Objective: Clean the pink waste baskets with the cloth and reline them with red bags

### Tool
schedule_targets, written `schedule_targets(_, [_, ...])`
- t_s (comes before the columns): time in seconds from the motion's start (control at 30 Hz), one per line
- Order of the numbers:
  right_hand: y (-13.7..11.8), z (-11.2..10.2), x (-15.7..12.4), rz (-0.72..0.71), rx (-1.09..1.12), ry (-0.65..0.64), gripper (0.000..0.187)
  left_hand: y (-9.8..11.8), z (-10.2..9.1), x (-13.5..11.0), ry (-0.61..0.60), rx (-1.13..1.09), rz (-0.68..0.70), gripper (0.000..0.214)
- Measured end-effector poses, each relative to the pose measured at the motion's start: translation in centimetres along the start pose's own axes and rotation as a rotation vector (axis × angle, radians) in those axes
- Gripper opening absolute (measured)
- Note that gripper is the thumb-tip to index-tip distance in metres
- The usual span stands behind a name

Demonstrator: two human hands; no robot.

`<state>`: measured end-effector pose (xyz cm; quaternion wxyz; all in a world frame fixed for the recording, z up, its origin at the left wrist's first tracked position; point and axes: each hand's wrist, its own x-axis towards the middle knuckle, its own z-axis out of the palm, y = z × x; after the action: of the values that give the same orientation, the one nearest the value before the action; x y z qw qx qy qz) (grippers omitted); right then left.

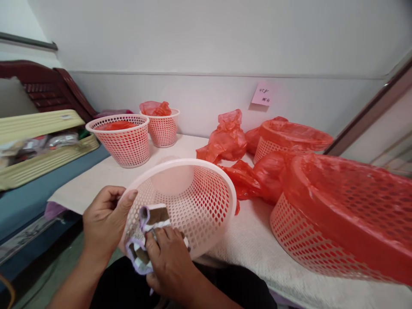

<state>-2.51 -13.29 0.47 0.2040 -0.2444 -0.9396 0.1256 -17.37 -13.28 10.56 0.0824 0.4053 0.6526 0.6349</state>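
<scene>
Holding pink basket (196, 201) at lower centre of the frame, tilted with its mouth toward the viewer, above dark-clothed knees; cannot tell whether also resting on the pale-covered surface (241, 234) behind. Clasping its rim at left with the left hand (107, 221); grip closed about the edge, thumb lapped over inward, other fingers partly hidden behind. Pinning striped cloth (156, 216), lavender-edged, with the right hand (170, 255) at the basket's lower-left rim and inner wall; grip bent down over the bunched fabric, contact beneath the palm not visible. Judging step in hand as wiping the basket, somewhere along rim and near wall. Judging next move to call for a steady left-hand hold, fabric kept flat under the fingers, then a slight turn of the rim to reach unwiped wall. Noting around: two small baskets, front one (125, 146) and rear one (163, 128), at left, red plastic inside both; crumpled red bag (227, 139) at centre; red-lined baskets, near (305, 231) and far (283, 139), at right; pink note (261, 95) on the wall, upper right.
</scene>
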Motion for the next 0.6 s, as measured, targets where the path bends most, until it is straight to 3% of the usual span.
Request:
schedule_targets(0.1, [0.2, -0.3, 0.2, 0.024, 0.07, 0.088, 0.069, -1.0, 0.0, -1.9, -0.004, -0.011, -0.055, 0.039])
schedule_targets(0.2, [0.2, -0.8, 0.4, 0.103, 0.162, 0.203, 0.058, -3.1, -0.1, -4.6, -0.135, -0.012, -0.091, 0.035])
schedule_targets(0.27, [0.1, -1.3, 0.7, 0.123, 0.221, 0.202, 0.054, -4.5, -0.3, -6.0, -0.156, -0.024, -0.088, 0.032])
schedule_targets(0.37, [0.2, -1.6, 1.2, 0.085, 0.247, 0.131, 0.052, -5.6, -0.8, -6.2, -0.03, -0.012, -0.07, 0.031])
schedule_targets(0.47, [1.1, -1.0, 1.7, 0.096, 0.135, 0.083, 0.042, -5.3, -1.1, -5.2, 0.111, -0.044, -0.044, 0.03])
schedule_targets(0.6, [4.0, 0.1, 2.1, 0.311, -0.086, -0.012, 0.022, -4.4, -1.1, -4.5, 0.157, -0.12, 0.049, 0.025])
